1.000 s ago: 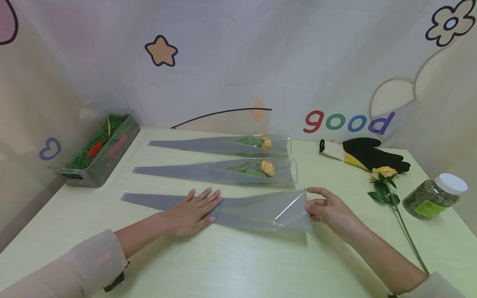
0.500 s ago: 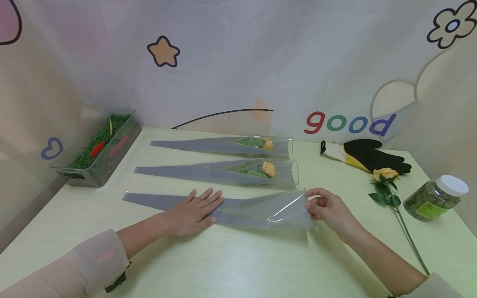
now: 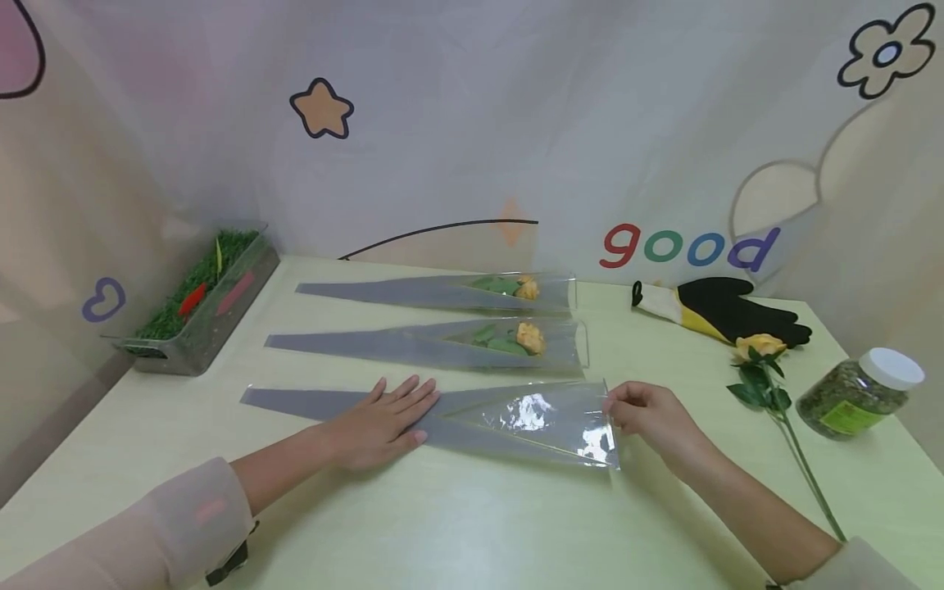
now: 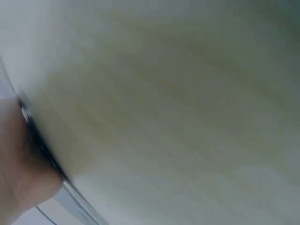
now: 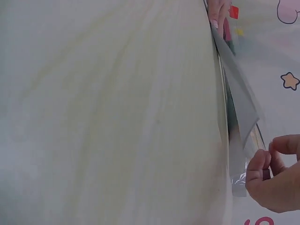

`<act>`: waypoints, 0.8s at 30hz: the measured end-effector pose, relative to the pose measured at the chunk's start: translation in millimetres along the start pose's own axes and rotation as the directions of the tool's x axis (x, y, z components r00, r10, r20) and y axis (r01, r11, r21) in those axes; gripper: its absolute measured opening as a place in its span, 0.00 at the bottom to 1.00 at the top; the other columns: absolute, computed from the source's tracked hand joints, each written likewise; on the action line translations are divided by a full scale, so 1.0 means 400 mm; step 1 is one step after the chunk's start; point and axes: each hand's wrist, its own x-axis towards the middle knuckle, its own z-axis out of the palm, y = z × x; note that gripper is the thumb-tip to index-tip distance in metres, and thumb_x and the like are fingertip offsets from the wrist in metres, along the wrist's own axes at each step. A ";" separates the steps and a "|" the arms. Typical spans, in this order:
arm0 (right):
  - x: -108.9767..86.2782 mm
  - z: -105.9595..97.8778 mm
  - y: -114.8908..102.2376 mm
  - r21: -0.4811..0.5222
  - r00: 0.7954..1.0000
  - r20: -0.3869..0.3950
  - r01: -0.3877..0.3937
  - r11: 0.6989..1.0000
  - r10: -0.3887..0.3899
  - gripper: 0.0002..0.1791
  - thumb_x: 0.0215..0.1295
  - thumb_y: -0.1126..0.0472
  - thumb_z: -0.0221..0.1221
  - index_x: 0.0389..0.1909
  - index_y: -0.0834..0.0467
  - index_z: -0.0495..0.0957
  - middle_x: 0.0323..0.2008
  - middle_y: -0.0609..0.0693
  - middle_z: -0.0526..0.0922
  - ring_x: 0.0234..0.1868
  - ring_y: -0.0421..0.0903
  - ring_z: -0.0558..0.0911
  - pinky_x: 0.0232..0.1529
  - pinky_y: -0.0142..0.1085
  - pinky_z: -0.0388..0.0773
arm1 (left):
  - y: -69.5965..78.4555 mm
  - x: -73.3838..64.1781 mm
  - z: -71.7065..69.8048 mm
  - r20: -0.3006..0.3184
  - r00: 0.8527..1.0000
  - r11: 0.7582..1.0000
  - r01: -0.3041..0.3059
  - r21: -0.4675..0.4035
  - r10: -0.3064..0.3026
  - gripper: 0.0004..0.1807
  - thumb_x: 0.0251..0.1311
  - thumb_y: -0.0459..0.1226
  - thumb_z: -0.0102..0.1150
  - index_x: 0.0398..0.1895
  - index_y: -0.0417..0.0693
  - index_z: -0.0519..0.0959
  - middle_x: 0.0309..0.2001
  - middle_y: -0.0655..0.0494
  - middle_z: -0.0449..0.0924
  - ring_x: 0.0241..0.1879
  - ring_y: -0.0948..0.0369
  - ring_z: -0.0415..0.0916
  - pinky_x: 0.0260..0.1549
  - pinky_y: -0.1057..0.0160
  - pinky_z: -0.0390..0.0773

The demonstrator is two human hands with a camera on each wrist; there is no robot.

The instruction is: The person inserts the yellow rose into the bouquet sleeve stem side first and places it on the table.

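A flat flower sleeve (image 3: 501, 434), clear in front with a grey back, lies nearest me on the table. My left hand (image 3: 383, 424) rests on its middle, palm down with fingers straight. At the wide right end, my right hand (image 3: 656, 418) pinches the sleeve's edge between thumb and fingers. The right wrist view shows this right hand (image 5: 276, 176) at the sleeve's lifted edge (image 5: 239, 93). Only part of my left hand (image 4: 23, 168) shows in the left wrist view. A loose yellow rose (image 3: 760, 348) with a long stem lies right of my right hand.
Beyond lie two sleeves, a middle one (image 3: 354, 342) and a far one (image 3: 383, 290), each with a yellow rose inside. A bin of artificial grass (image 3: 195, 344) stands left. A black glove (image 3: 737, 307) and a white-lidded jar (image 3: 855, 397) are on the right.
The sleeve's wide end has flattened and its front edge has dropped toward me, with bright reflections on it. My right fingers have drawn closer together on the edge. My left hand has stayed put.
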 end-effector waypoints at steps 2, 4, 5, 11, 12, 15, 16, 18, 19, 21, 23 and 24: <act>0.002 0.003 0.003 0.054 1.000 0.024 -0.004 0.999 0.003 0.09 0.66 0.66 0.50 0.39 0.70 0.72 0.35 0.52 0.77 0.36 0.45 0.74 0.38 0.32 0.74 | -0.003 -0.001 0.006 -0.009 1.000 1.000 0.003 -0.001 -0.003 0.32 0.72 0.49 0.32 0.72 0.42 0.45 0.72 0.49 0.38 0.70 0.51 0.31 0.62 0.43 0.34; 0.002 0.006 0.006 0.103 0.998 0.063 0.009 0.995 -0.016 0.08 0.68 0.67 0.47 0.39 0.71 0.68 0.37 0.54 0.78 0.36 0.44 0.76 0.39 0.32 0.75 | -0.007 -0.001 0.012 -0.021 1.000 1.000 0.007 -0.009 -0.008 0.33 0.72 0.50 0.31 0.72 0.41 0.44 0.73 0.49 0.37 0.70 0.51 0.30 0.63 0.43 0.33; 0.001 0.007 0.007 0.127 0.996 0.088 0.013 0.992 -0.024 0.08 0.69 0.67 0.46 0.39 0.70 0.67 0.39 0.56 0.79 0.36 0.44 0.78 0.40 0.32 0.76 | -0.008 -0.001 0.014 -0.026 1.000 1.000 0.010 -0.019 -0.010 0.34 0.72 0.51 0.32 0.72 0.41 0.43 0.73 0.48 0.36 0.70 0.51 0.30 0.62 0.43 0.33; -0.007 0.018 0.011 0.153 0.984 0.174 0.020 0.988 -0.047 0.06 0.72 0.67 0.38 0.36 0.66 0.60 0.46 0.68 0.77 0.39 0.48 0.82 0.41 0.36 0.77 | -0.014 -0.001 0.016 -0.059 0.998 0.993 0.009 -0.120 -0.016 0.41 0.69 0.53 0.38 0.71 0.35 0.40 0.72 0.43 0.34 0.70 0.49 0.29 0.62 0.43 0.31; -0.008 0.020 0.011 0.139 0.984 0.169 0.025 0.990 -0.048 0.06 0.72 0.67 0.37 0.36 0.66 0.59 0.47 0.69 0.76 0.40 0.49 0.82 0.40 0.36 0.77 | -0.016 0.000 0.016 -0.068 0.998 0.990 0.008 -0.142 -0.018 0.42 0.68 0.53 0.40 0.71 0.34 0.39 0.72 0.41 0.34 0.70 0.48 0.29 0.62 0.43 0.32; -0.008 0.026 0.005 0.089 0.989 0.145 0.032 0.996 -0.044 0.06 0.72 0.67 0.37 0.35 0.64 0.58 0.49 0.71 0.75 0.39 0.52 0.82 0.38 0.37 0.78 | -0.019 0.000 0.010 -0.092 0.995 0.974 0.009 -0.225 -0.030 0.46 0.64 0.53 0.47 0.70 0.31 0.39 0.71 0.38 0.36 0.69 0.46 0.30 0.62 0.43 0.32; -0.008 0.028 0.003 0.073 0.990 0.137 0.029 0.997 -0.039 0.05 0.72 0.66 0.37 0.35 0.64 0.58 0.49 0.70 0.75 0.39 0.52 0.82 0.37 0.37 0.79 | -0.021 0.000 0.008 -0.097 0.995 0.969 0.012 -0.247 -0.037 0.47 0.63 0.53 0.49 0.70 0.30 0.39 0.71 0.37 0.37 0.69 0.45 0.31 0.62 0.43 0.32; -0.006 0.030 -0.002 0.052 0.990 0.138 0.034 0.998 -0.041 0.05 0.72 0.66 0.36 0.35 0.63 0.56 0.50 0.71 0.74 0.39 0.53 0.82 0.36 0.38 0.79 | -0.022 0.000 0.001 -0.100 0.994 0.957 0.020 -0.290 -0.051 0.49 0.61 0.52 0.52 0.70 0.29 0.40 0.71 0.37 0.39 0.69 0.45 0.32 0.62 0.43 0.32; -0.006 0.030 -0.005 0.045 0.989 0.141 0.032 0.998 -0.038 0.05 0.73 0.66 0.36 0.36 0.63 0.55 0.50 0.71 0.74 0.39 0.53 0.82 0.36 0.39 0.79 | -0.020 0.000 -0.004 -0.101 0.993 0.950 0.022 -0.311 -0.056 0.49 0.60 0.51 0.54 0.70 0.30 0.40 0.71 0.37 0.39 0.69 0.45 0.32 0.62 0.43 0.33; -0.005 0.031 -0.009 0.041 0.988 0.150 0.029 0.999 -0.035 0.05 0.73 0.65 0.34 0.36 0.62 0.54 0.51 0.72 0.73 0.38 0.54 0.82 0.36 0.40 0.79 | -0.016 0.004 -0.013 -0.100 0.993 0.945 0.029 -0.326 -0.065 0.50 0.59 0.51 0.56 0.70 0.31 0.41 0.71 0.38 0.41 0.69 0.45 0.34 0.63 0.43 0.35; -0.005 0.031 -0.010 0.041 0.986 0.164 0.032 0.999 -0.038 0.05 0.74 0.65 0.33 0.36 0.62 0.52 0.51 0.73 0.72 0.37 0.54 0.82 0.35 0.40 0.79 | -0.007 0.010 -0.022 -0.097 0.993 0.946 0.030 -0.323 -0.065 0.51 0.57 0.50 0.59 0.71 0.33 0.42 0.71 0.40 0.43 0.69 0.46 0.36 0.62 0.43 0.39; -0.004 0.031 -0.010 0.043 0.985 0.168 0.029 0.999 -0.036 0.05 0.74 0.65 0.32 0.36 0.62 0.52 0.51 0.73 0.72 0.37 0.54 0.82 0.35 0.40 0.79 | -0.001 0.015 -0.026 -0.095 0.994 0.950 0.029 -0.311 -0.061 0.50 0.57 0.50 0.59 0.71 0.34 0.42 0.71 0.40 0.44 0.69 0.47 0.38 0.62 0.43 0.40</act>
